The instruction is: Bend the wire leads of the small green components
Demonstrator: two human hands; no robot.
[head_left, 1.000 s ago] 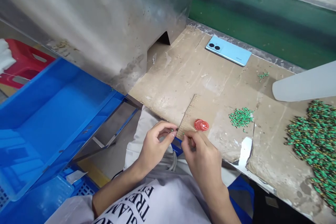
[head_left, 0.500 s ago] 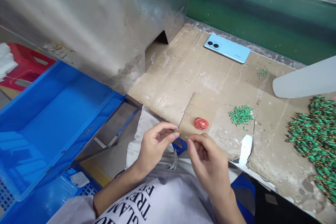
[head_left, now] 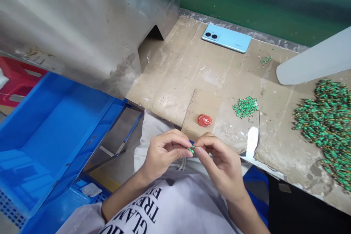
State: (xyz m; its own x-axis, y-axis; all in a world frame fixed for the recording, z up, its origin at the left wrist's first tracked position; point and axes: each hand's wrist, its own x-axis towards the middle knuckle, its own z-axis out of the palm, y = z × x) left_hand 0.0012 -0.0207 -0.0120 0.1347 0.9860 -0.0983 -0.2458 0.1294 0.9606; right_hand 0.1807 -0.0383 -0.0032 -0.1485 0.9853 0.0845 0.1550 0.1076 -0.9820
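Fingertip to fingertip, my two hands meet just off the table's front edge. My left hand (head_left: 167, 151) pinches a tiny green piece (head_left: 191, 149) between thumb and forefinger. My right hand (head_left: 219, 159) is also closed in a pinch at the same spot, with a bit of green at its fingertips. The pieces are too small to make out their exact kind. Just beyond the hands lies a small round red object (head_left: 204, 120), perhaps a cap. To its right is a small heap of green pieces (head_left: 245, 107).
A large pile of green and dark pieces (head_left: 326, 120) covers the table's right side, near a pale slanted object (head_left: 309, 62). A light blue phone (head_left: 227, 38) lies at the back. At left are a metal housing (head_left: 90, 18) and a blue crate (head_left: 52, 117).
My hands have come together; the right fingertips now touch the green piece at the left ones. The view has shifted, so the table things sit slightly further left and higher.
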